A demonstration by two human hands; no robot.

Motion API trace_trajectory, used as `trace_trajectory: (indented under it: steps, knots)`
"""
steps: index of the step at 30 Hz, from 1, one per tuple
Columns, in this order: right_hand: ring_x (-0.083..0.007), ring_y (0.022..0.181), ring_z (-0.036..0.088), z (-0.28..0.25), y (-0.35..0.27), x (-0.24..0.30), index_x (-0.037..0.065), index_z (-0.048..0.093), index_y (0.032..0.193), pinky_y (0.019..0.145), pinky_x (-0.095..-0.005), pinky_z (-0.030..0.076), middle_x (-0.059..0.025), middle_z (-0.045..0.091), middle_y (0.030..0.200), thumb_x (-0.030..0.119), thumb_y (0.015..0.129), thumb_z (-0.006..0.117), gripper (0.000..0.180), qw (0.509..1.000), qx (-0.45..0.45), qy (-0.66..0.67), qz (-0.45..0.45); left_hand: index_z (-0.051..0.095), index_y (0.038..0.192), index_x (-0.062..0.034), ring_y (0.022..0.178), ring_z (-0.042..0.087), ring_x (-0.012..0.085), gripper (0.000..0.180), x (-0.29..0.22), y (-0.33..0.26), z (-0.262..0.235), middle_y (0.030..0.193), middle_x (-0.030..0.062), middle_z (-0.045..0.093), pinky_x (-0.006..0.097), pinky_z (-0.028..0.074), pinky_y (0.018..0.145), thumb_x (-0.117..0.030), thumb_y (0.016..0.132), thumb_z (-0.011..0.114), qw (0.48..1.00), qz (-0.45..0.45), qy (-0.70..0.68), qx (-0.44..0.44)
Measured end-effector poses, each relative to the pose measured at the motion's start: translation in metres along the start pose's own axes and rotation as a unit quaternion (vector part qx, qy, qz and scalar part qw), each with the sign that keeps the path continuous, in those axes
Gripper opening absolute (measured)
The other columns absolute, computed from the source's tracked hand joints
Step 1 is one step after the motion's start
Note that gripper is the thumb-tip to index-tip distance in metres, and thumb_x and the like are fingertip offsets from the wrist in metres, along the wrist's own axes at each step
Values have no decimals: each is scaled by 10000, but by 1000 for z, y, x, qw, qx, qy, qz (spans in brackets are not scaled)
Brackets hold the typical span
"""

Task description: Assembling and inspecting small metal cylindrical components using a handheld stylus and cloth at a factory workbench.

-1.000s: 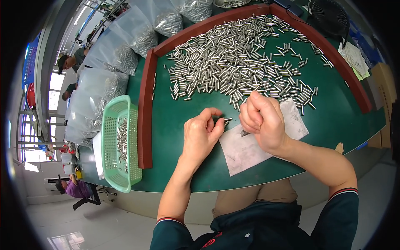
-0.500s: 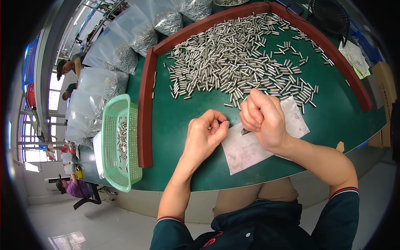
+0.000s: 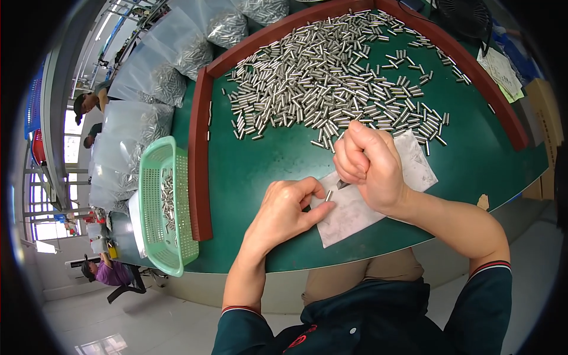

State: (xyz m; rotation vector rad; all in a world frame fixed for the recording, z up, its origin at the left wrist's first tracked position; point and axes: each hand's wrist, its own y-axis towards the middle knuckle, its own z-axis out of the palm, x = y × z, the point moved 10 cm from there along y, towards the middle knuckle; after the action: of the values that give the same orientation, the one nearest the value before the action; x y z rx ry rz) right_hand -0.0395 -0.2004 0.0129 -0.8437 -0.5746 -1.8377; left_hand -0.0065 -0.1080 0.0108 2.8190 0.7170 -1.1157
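A small metal pin (image 3: 329,196) is pinched between thumb and forefinger of the left hand (image 3: 286,208), over a stained pale sheet (image 3: 349,222). Just beside it, the right hand (image 3: 371,168) is clenched around a dark tool (image 3: 341,184). Beyond, heaped pins (image 3: 319,83) lie on the green tabletop (image 3: 260,163), within reddish rails (image 3: 200,160).

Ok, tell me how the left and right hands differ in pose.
The left hand pinches a metal pin between thumb and forefinger; the right hand forms a fist around a dark object. The left hand sits lower in view; the right hand higher. Both are bare.
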Motion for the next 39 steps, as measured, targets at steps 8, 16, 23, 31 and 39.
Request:
trace_trajectory:
  steps: [8, 16, 23, 31, 39]
  knots:
    - [-72, 387, 191, 4, -5, -1, 112, 268, 479, 375, -225, 173, 10, 269, 421, 241, 897, 312, 439, 1000, 15, 24, 2, 555, 679, -17, 388, 283, 93, 105, 1, 0, 3, 431, -6, 285, 263, 251, 386, -53, 670, 654, 1000, 7, -14, -21]
    - [-68, 386, 189, 6, -6, -2, 113, 264, 477, 375, -225, 179, 15, 267, 419, 236, 898, 309, 440, 999, 27, 25, 10, 553, 675, -18, 389, 275, 94, 95, -1, 1, 4, 430, -5, 276, 263, 250, 387, -39, 681, 646, 999, 8, -26, -19]
    - [-72, 388, 189, 7, -7, -1, 112, 267, 484, 379, -227, 185, 15, 268, 422, 234, 904, 304, 439, 999, 29, 22, 6, 553, 677, -13, 393, 276, 89, 92, -3, 0, 3, 431, -3, 279, 265, 252, 387, -30, 687, 643, 999, 17, -26, -20]
    - [-75, 402, 210, 11, -9, -2, 106, 275, 483, 391, -231, 194, 14, 267, 430, 234, 911, 301, 447, 999, 48, 2, 0, 560, 686, -2, 398, 295, 93, 89, 0, -1, 6, 435, 7, 322, 263, 267, 390, -22, 686, 646, 999, 13, -34, -18]
    - [-63, 451, 268, 18, -14, 0, 64, 316, 506, 425, -232, 231, 13, 320, 472, 198, 886, 373, 407, 996, 80, -2, -24, 592, 711, 8, 401, 318, 109, 60, -3, 3, 5, 443, 34, 364, 270, 287, 397, -21, 693, 642, 1000, 13, -27, -10]
